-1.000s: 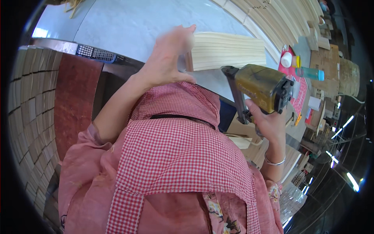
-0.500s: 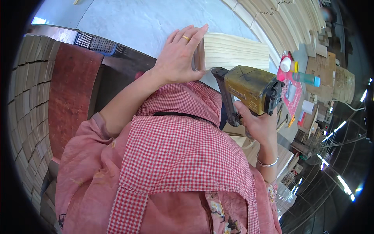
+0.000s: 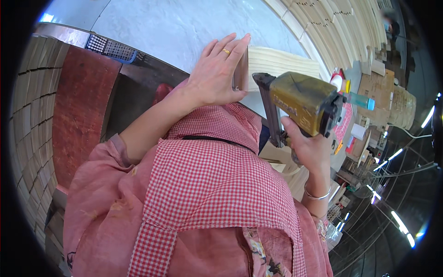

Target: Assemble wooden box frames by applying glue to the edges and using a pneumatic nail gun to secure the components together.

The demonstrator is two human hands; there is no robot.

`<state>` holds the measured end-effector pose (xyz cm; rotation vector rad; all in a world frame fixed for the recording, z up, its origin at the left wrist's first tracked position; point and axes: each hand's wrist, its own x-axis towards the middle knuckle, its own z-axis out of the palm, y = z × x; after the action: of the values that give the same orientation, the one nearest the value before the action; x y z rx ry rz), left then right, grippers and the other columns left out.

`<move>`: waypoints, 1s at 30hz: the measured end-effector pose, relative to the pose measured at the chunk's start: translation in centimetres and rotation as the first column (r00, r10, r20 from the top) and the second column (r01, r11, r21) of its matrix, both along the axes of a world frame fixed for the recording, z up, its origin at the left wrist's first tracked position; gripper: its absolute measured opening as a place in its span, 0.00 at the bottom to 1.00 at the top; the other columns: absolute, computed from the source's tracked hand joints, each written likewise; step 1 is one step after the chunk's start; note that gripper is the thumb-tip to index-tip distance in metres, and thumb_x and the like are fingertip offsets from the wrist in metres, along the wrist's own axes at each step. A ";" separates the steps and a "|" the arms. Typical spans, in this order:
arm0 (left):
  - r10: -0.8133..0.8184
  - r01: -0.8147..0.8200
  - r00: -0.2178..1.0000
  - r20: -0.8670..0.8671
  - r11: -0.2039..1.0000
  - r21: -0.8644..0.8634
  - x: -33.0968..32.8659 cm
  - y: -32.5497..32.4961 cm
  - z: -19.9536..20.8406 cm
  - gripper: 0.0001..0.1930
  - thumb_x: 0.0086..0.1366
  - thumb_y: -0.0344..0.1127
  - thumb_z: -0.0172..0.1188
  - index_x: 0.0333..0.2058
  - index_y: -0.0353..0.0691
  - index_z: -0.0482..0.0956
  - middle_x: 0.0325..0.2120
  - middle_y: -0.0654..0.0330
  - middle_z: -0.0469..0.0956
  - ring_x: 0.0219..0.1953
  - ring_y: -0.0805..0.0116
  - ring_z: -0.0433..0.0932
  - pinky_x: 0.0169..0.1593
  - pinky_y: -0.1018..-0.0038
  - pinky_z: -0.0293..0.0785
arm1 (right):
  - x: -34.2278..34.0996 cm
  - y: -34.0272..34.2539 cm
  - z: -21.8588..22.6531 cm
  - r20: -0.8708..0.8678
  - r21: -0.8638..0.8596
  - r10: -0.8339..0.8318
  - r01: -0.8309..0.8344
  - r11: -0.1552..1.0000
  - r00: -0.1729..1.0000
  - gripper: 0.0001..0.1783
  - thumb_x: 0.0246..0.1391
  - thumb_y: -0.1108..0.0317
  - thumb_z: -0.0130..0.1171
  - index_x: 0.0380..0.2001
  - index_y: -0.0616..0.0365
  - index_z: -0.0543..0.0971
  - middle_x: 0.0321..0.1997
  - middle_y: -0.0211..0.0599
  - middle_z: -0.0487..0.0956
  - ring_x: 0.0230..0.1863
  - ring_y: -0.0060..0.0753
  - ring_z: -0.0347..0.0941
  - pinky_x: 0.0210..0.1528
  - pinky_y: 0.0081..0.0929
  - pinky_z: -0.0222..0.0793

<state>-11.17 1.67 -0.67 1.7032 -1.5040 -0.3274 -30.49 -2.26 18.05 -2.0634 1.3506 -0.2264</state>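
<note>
A pale wooden board [image 3: 282, 62] lies on the worktop, with a darker brown wooden piece [image 3: 242, 71] standing along its left end. My left hand [image 3: 216, 71] spans that brown piece, its fingers stretched toward the far end and its thumb at the near one. Around the handle of a worn yellow and black nail gun [image 3: 299, 99] my right hand [image 3: 310, 148] is closed. The gun's nose is beside the near edge of the pale board, right of my left thumb. Whether they touch, I cannot tell. My right palm and some fingers are hidden.
Stacked pale wooden strips [image 3: 330, 32] line the far right of the marbled worktop [image 3: 152, 32]. A bottle with a blue cap [image 3: 362, 100] is at the right. Left are a black plastic basket [image 3: 113, 48], a red-brown panel [image 3: 83, 115] and stacked wood [image 3: 34, 124].
The nail gun's nose has shifted slightly right and up in the picture, with a small turn. My left hand and the wooden pieces appear slightly farther right and lower.
</note>
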 end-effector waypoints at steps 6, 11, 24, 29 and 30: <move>0.005 -0.005 1.000 -0.026 1.000 -0.027 0.1 -0.1 -0.2 0.56 0.46 0.48 0.71 0.71 0.38 0.50 0.66 0.50 0.63 0.72 0.54 0.55 0.74 0.56 0.46 | 1.4 -1.6 -0.3 -0.053 0.020 0.033 -0.032 0.999 0.998 0.18 0.51 0.69 0.72 0.43 0.66 0.80 0.33 0.37 0.83 0.25 0.26 0.74 0.25 0.21 0.69; 0.010 -0.012 0.999 -0.042 0.999 -0.053 0.2 0.0 -0.3 0.56 0.46 0.48 0.72 0.71 0.39 0.51 0.63 0.50 0.66 0.71 0.54 0.57 0.73 0.55 0.49 | 1.9 -1.9 -0.2 -0.082 0.032 0.048 -0.046 0.998 0.995 0.20 0.52 0.66 0.73 0.45 0.63 0.79 0.27 0.32 0.80 0.17 0.19 0.67 0.18 0.18 0.61; -0.019 0.018 0.997 -0.072 1.000 -0.011 0.3 0.0 0.2 0.58 0.44 0.42 0.75 0.71 0.36 0.49 0.66 0.48 0.61 0.71 0.51 0.57 0.74 0.55 0.49 | 2.0 -2.7 0.6 -0.062 0.079 -0.004 0.009 0.997 0.998 0.21 0.49 0.71 0.73 0.45 0.66 0.78 0.40 0.42 0.85 0.35 0.33 0.82 0.36 0.27 0.77; -0.048 0.063 0.903 -0.426 0.998 0.020 1.4 1.1 1.9 0.56 0.47 0.36 0.75 0.71 0.35 0.48 0.65 0.46 0.63 0.65 0.52 0.66 0.67 0.57 0.64 | -1.8 -3.7 1.1 0.034 -0.130 -0.416 0.417 0.900 0.909 0.27 0.48 0.69 0.74 0.49 0.64 0.75 0.35 0.39 0.83 0.27 0.26 0.77 0.25 0.22 0.72; -0.004 0.000 0.875 -0.483 1.000 -0.010 1.9 1.8 2.3 0.55 0.48 0.34 0.75 0.70 0.35 0.48 0.64 0.44 0.63 0.62 0.53 0.69 0.65 0.58 0.68 | -2.6 -4.7 1.3 0.094 -0.124 -0.460 0.469 0.875 0.883 0.27 0.48 0.68 0.74 0.50 0.63 0.74 0.34 0.38 0.82 0.24 0.23 0.74 0.20 0.19 0.69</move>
<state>-9.28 3.45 1.67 1.4680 -1.1303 -0.6924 -33.11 -6.92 19.36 -1.7909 1.8241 -0.6059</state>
